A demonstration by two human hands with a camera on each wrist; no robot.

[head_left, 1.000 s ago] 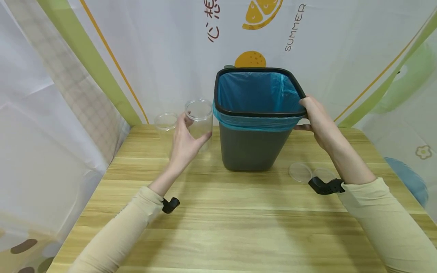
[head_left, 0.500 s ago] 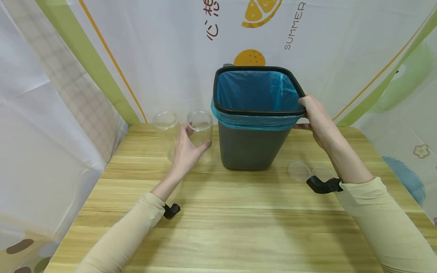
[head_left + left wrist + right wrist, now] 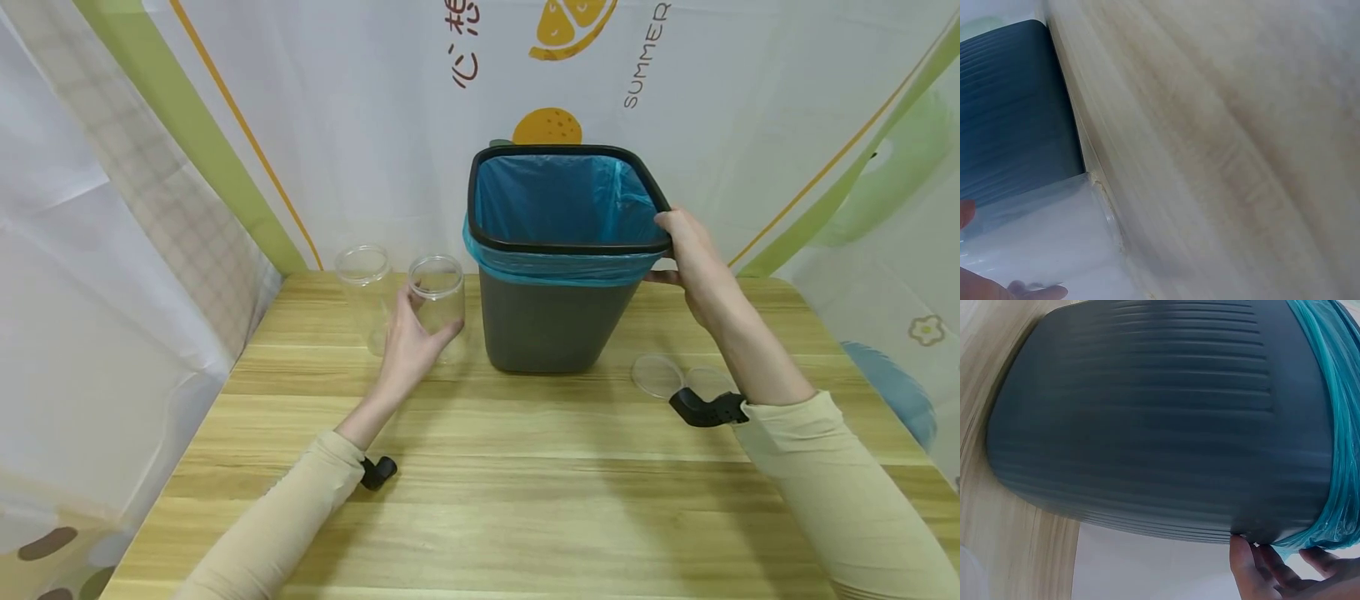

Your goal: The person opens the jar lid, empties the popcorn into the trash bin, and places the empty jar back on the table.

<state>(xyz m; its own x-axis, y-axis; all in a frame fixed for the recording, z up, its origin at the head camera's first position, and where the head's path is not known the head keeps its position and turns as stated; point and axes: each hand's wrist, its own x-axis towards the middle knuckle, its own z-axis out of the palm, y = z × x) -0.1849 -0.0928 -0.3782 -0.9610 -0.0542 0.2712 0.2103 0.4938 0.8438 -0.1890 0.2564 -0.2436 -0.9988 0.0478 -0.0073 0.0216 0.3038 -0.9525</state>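
Observation:
My left hand (image 3: 411,337) grips a clear plastic jar (image 3: 441,287) around its side, thumb at the right and fingers behind. The jar is upright and lidless, and its base appears to meet the table. A second clear jar (image 3: 363,287) stands just left of that hand. To the right is a dark grey trash can (image 3: 551,325), upright, lined with a blue bag (image 3: 562,200) under a black rim. At the can's right corner my right hand (image 3: 697,258) holds the rim, thumb on top. In the right wrist view, fingertips (image 3: 1244,553) touch the can's side below the bag's folded edge.
Two clear round lids (image 3: 657,377) lie on the wooden table (image 3: 480,500) right of the can, one partly behind the right wrist's black camera (image 3: 705,408). A printed white curtain (image 3: 360,125) hangs behind the table.
The left hand has lowered its jar to table level beside the can, moving slightly toward me. The right hand keeps its hold on the rim, and the can stays in place.

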